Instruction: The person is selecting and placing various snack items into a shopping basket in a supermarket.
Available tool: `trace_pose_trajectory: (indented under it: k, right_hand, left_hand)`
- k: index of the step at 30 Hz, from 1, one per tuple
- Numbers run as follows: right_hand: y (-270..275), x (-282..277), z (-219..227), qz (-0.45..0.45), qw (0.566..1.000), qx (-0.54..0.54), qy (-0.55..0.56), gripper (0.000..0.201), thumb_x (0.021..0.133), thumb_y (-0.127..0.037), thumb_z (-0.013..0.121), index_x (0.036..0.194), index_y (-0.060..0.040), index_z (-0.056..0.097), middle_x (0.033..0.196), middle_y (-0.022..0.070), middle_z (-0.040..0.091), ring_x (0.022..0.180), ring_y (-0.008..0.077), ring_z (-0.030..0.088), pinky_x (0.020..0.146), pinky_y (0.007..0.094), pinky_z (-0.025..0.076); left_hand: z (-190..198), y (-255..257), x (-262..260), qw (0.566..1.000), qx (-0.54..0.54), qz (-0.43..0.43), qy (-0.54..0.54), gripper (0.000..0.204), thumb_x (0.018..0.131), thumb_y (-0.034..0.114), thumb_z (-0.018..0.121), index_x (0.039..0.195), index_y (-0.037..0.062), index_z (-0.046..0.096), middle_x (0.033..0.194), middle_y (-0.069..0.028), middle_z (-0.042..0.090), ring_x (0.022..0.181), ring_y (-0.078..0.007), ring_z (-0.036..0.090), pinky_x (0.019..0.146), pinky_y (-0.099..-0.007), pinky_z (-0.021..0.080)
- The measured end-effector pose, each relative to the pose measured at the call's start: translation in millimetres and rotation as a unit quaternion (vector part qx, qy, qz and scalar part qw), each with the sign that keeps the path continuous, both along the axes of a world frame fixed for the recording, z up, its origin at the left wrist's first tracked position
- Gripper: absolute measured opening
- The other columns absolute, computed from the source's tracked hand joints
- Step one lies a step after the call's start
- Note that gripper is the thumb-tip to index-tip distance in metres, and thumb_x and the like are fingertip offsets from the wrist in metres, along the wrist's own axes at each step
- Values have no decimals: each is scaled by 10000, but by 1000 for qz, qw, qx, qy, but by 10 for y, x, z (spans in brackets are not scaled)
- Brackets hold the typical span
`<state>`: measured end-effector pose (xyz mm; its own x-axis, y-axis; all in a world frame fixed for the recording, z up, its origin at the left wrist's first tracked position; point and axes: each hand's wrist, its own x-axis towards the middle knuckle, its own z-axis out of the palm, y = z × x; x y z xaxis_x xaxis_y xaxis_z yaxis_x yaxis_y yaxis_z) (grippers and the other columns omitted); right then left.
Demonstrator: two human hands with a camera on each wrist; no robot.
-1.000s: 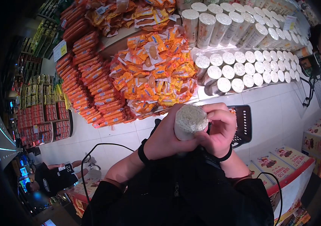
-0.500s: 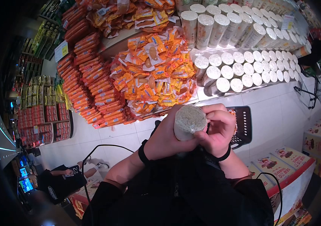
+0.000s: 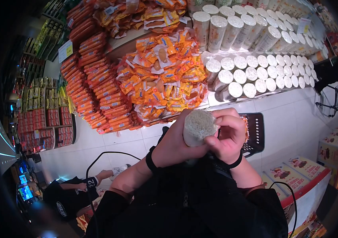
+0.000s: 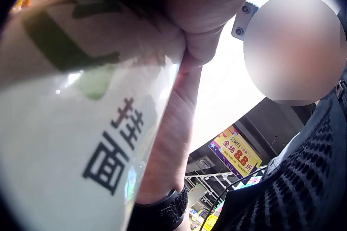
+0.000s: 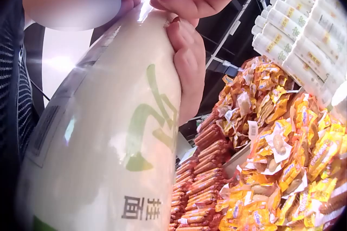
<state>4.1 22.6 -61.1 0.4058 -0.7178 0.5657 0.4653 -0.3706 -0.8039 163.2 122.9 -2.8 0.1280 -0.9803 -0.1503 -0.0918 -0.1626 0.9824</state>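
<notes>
both hands met at chest height around a noodle pack (image 3: pixel 199 127), a white cylinder of dried noodles whose round end faced up toward the head camera. the left hand (image 3: pixel 173 143) wrapped its fingers around the pack's left side and gripped it. the right hand (image 3: pixel 229 135) curled its fingers over the right side by the top edge and held it too. in the left wrist view the pack (image 4: pixel 81 117) filled most of the frame, white with a green mark and black printed characters, with fingers (image 4: pixel 179 128) running along its edge. in the right wrist view the pack (image 5: pixel 108 150) stood tall with the same green mark, and fingers (image 5: pixel 187 63) pressed against its upper part. each wrist carried a black strap, and black cables ran from them over a black jacket (image 3: pixel 188 198).

just beyond the hands a black basket (image 3: pixel 254 133) sat on the white tiled floor. low to the right stood printed cartons (image 3: pixel 296 166). to the lower left another person in black (image 3: pixel 67 190) was down on the floor.

farther off, the display shelf (image 3: pixel 224 99) held a heap of orange snack bags (image 3: pixel 165 79), with red sausage sticks (image 3: pixel 97 95) stacked to its left. to the right lay rows of noodle cylinders (image 3: pixel 256 75), ends outward, and more stood on the tier above. a wire cart (image 3: pixel 335 99) stood at the far right.
</notes>
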Motion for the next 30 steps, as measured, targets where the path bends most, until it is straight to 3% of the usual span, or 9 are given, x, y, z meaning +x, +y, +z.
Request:
trace_pose_trajectory:
  k: [19,25,30]
  right_hand:
    - [2,33,-25,-10,1000,4,-2,497,879,-174,944,1213,-38,602,1164,136,656,705,64,518,786,273,509]
    - [50,52,-20,8,999,41,-14,516,885,-188,941,1238,-43,594,1176,131,625,692,59,490,692,231,463]
    - [-8,52,32,29,1000,9,1,511,896,-228,933,1234,-52,593,1174,130,596,683,66,471,647,219,423]
  left_hand:
    - [24,-16,15,1000,-6,-5,5,730,842,229,921,1409,48,499,1330,-102,639,1248,-176,626,1070,-383,520]
    - [25,6,40,1000,-5,-3,-11,757,823,232,924,1419,51,494,1343,-98,630,1260,-182,623,1081,-391,515]
    - [32,24,51,1000,-3,-12,-1,787,805,241,929,1429,52,489,1341,-95,627,1258,-183,620,1085,-394,512]
